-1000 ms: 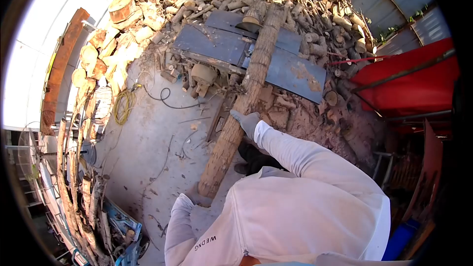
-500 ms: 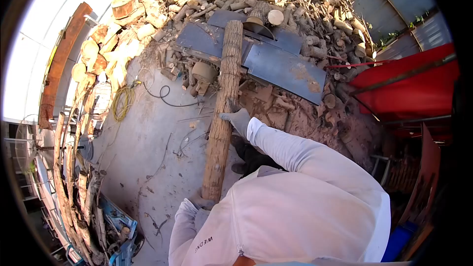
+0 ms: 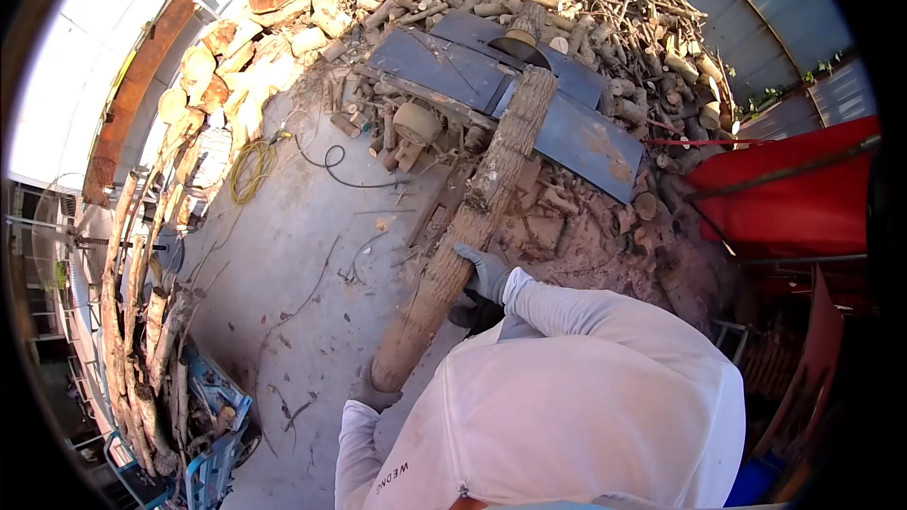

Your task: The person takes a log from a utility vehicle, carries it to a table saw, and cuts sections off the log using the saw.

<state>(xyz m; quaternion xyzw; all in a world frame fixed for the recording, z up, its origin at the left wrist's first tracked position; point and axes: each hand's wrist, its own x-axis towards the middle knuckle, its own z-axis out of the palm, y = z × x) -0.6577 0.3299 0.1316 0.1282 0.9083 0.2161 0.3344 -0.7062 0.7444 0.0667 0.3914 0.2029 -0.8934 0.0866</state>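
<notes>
A long bark-covered log (image 3: 458,241) slants across the middle of the view. Its far end reaches over the dark metal saw table (image 3: 595,142), close below the round saw blade (image 3: 520,49). My gloved left hand (image 3: 374,391) is cupped round the log's near end, its fingers partly hidden. Farther up, my gloved right hand (image 3: 486,272) grips the log's right side, with the thumb over the bark.
Cut firewood (image 3: 652,47) is heaped behind and around the saw table. Long branches (image 3: 142,349) fill a blue cart (image 3: 213,444) at left. A yellow cord (image 3: 250,173) lies coiled on the concrete floor. A red sheet (image 3: 789,189) hangs at right.
The log's far end has swung right, from nearly straight ahead to a slant. Both hands keep their hold, the right one shifting right and nearer to me. The view has turned slightly left.
</notes>
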